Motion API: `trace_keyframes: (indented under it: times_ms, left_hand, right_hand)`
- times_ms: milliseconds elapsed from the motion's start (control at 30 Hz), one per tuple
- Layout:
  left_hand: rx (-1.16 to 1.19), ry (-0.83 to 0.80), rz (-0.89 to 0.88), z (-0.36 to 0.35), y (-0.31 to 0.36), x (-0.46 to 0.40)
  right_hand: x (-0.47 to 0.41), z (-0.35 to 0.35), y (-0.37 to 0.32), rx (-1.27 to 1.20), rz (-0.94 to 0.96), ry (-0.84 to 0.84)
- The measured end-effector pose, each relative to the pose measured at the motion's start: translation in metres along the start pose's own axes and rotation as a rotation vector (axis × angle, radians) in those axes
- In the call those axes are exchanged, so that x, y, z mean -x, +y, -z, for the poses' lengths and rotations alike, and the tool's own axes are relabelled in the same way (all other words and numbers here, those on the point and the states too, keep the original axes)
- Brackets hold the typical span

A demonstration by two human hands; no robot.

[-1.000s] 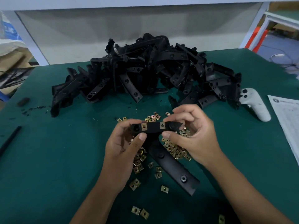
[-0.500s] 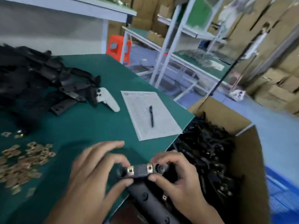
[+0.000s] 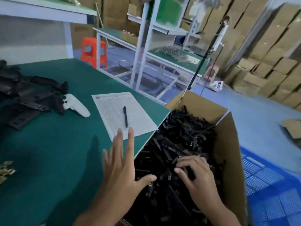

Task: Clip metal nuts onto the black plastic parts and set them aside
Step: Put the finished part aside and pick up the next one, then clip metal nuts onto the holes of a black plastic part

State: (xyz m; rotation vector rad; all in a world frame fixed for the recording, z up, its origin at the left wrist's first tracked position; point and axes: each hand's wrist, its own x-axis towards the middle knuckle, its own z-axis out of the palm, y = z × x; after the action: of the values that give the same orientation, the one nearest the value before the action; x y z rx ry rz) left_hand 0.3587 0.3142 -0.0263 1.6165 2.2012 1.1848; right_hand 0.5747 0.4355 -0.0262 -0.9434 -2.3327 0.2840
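A cardboard box [image 3: 228, 141] stands beside the right edge of the green table [image 3: 53, 154], full of black plastic parts. Over the box, my right hand [image 3: 198, 178] has its fingers curled round one end of a black plastic part [image 3: 165, 177] that bears two metal nuts and lies on the heap. With fingers straight and spread, my left hand [image 3: 120, 170] hovers over the table edge and holds nothing. A pile of unclipped black parts [image 3: 29, 98] lies at the far left. Loose brass nuts [image 3: 4, 170] show at the left edge.
A white controller [image 3: 76, 105] lies next to the pile. A printed sheet [image 3: 114, 111] with a black pen [image 3: 125, 116] on it lies near the table corner. A blue crate [image 3: 268, 185] sits on the floor right of the box. Shelving stands behind.
My view swung right from the nuts to the box. Both hands carried the clipped part over the table edge into the box; my left hand has let go and opened.
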Motion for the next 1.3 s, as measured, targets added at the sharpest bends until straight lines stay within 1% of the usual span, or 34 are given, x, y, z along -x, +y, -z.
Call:
trace_keyframes:
  times_ms: [100, 167, 300, 433, 533, 600, 667, 733, 800, 833, 867, 933, 967, 1033, 1100, 1133, 1167, 1233, 1267, 1300]
  left_hand:
    - [-0.004, 0.236, -0.045, 0.04, -0.029, 0.015]
    - [-0.002, 0.376, -0.001, 0.074, -0.054, 0.033]
    - [-0.041, 0.523, 0.258, 0.141, -0.112, 0.078]
    - [-0.039, 0.733, 0.46, 0.199, -0.161, 0.125]
    - [-0.114, 0.842, 0.6, 0.224, -0.194, 0.157]
    - [-0.097, 0.895, 0.736, 0.23, -0.21, 0.169]
    - [0.0, 0.965, 0.821, 0.233, -0.218, 0.172]
    - [0.062, 1.006, 0.83, 0.234, -0.222, 0.171]
    - [0.079, 1.022, 0.827, 0.236, -0.226, 0.175]
    - [0.08, 1.026, 0.821, 0.236, -0.227, 0.176]
    - [0.079, 1.029, 0.809, 0.237, -0.228, 0.177]
    - [0.082, 1.03, 0.788, 0.236, -0.23, 0.178]
    - [0.083, 1.028, 0.784, 0.236, -0.23, 0.178]
    - [0.083, 1.021, 0.775, 0.235, -0.23, 0.176]
    - [0.074, 1.028, 0.761, 0.235, -0.23, 0.174]
    - [0.062, 1.034, 0.756, 0.235, -0.23, 0.174]
    - [0.043, 1.033, 0.752, 0.235, -0.229, 0.174]
    - [0.002, 1.021, 0.742, 0.234, -0.227, 0.173]
    - [-0.019, 1.019, 0.726, 0.233, -0.225, 0.174]
    - [-0.038, 1.019, 0.703, 0.233, -0.223, 0.174]
  right_hand:
    - [-0.006, -0.024, -0.014, -0.105, 0.024, 0.013]
    - [-0.017, -0.044, -0.035, -0.197, 0.06, -0.001]
    - [-0.036, -0.08, -0.092, -0.373, 0.077, -0.124]
    - [-0.056, -0.115, -0.157, -0.485, 0.231, -0.207]
    - [-0.073, -0.146, -0.212, -0.589, 0.312, -0.294]
    - [-0.084, -0.169, -0.252, -0.654, 0.358, -0.396]
    - [-0.094, -0.198, -0.286, -0.659, 0.421, -0.503]
    - [-0.105, -0.231, -0.314, -0.591, 0.482, -0.577]
    - [-0.12, -0.267, -0.335, -0.5, 0.504, -0.544]
    - [-0.129, -0.282, -0.342, -0.454, 0.457, -0.516]
    - [-0.138, -0.294, -0.346, -0.418, 0.352, -0.497]
    - [-0.156, -0.309, -0.351, -0.421, 0.117, -0.485]
    - [-0.161, -0.314, -0.35, -0.443, 0.085, -0.465]
    - [-0.165, -0.32, -0.348, -0.501, 0.102, -0.405]
    - [-0.165, -0.318, -0.345, -0.611, 0.064, -0.376]
    - [-0.164, -0.315, -0.344, -0.71, 0.001, -0.406]
    - [-0.163, -0.308, -0.345, -0.871, -0.086, -0.473]
    - [-0.16, -0.288, -0.351, -1.286, -0.256, -0.677]
    - [-0.157, -0.277, -0.355, -1.449, -0.279, -0.77]
    - [-0.154, -0.266, -0.359, -1.56, -0.267, -0.839]
